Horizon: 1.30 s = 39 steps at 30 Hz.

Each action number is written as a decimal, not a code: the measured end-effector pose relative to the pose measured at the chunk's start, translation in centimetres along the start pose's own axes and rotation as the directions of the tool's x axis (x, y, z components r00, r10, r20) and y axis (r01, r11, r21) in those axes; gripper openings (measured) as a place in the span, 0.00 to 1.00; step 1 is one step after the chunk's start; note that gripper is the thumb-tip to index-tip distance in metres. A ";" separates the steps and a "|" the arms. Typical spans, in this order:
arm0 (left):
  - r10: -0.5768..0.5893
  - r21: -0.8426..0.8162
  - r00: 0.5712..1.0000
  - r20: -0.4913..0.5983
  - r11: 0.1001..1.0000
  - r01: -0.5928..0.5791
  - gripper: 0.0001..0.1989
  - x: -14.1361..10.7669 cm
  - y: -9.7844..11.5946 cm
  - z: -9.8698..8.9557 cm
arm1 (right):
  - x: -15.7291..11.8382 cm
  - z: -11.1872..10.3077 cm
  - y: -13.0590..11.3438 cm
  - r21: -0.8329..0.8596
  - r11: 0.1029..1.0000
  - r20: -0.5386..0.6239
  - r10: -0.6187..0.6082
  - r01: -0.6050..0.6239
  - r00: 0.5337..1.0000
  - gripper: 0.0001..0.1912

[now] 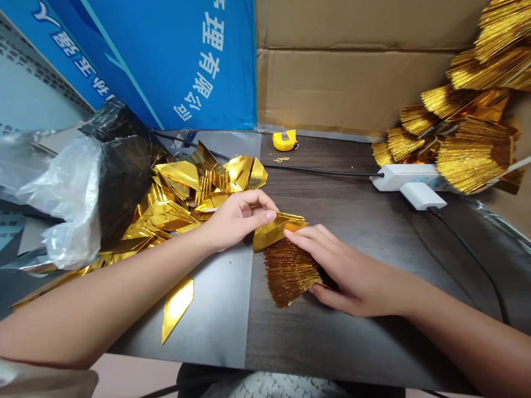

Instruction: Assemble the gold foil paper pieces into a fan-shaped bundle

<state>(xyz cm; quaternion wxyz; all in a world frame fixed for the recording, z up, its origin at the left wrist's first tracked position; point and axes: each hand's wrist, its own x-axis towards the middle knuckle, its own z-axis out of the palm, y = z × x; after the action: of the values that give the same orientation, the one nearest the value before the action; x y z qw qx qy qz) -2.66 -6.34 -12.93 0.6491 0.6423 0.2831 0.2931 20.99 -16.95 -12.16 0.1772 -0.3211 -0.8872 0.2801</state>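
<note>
A thick stack of folded gold foil paper (290, 271), fanned at its near end, lies in the middle of the table. My right hand (344, 271) wraps round its right side, fingers over the top and thumb low near the front. A flat folded gold foil piece (267, 231) sits across the stack's far end. My left hand (244, 218) pinches that piece at its upper edge between thumb and fingers. Left of my hands spreads a loose heap of folded gold foil pieces (174, 215). One single pointed foil piece (178, 307) lies apart near the front edge.
A yellow tape measure (284, 140) stands at the back. To the right are a white power strip (409, 178) with a plugged-in adapter, cables, and several fanned gold foil bundles (468, 160). Plastic bags (78, 188) lie left. Blue board (166, 55) and brown cardboard (332, 83) wall the rear.
</note>
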 end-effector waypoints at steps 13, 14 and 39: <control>0.153 -0.030 0.940 -0.306 0.985 -0.170 0.16 0.2 0.3 0.3 | 0.0 0.0 0.0 0.003 1.000 0.002 0.000 0.000 1.000 0.45; 0.184 -0.015 0.916 -0.358 0.979 -0.203 0.15 0.2 0.3 0.2 | 0.0 -0.1 0.0 0.004 1.000 0.000 0.000 0.000 1.000 0.45; 0.355 0.526 0.933 -0.057 0.805 -0.274 0.09 -0.7 -0.1 0.5 | 0.0 0.1 0.1 -0.014 1.000 0.021 0.022 -0.022 1.000 0.46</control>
<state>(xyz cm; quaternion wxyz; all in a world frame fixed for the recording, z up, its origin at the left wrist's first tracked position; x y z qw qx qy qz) -2.75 -7.24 -13.05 0.3746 0.8044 0.2884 0.3597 20.97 -16.94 -12.28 0.1624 -0.3291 -0.8874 0.2791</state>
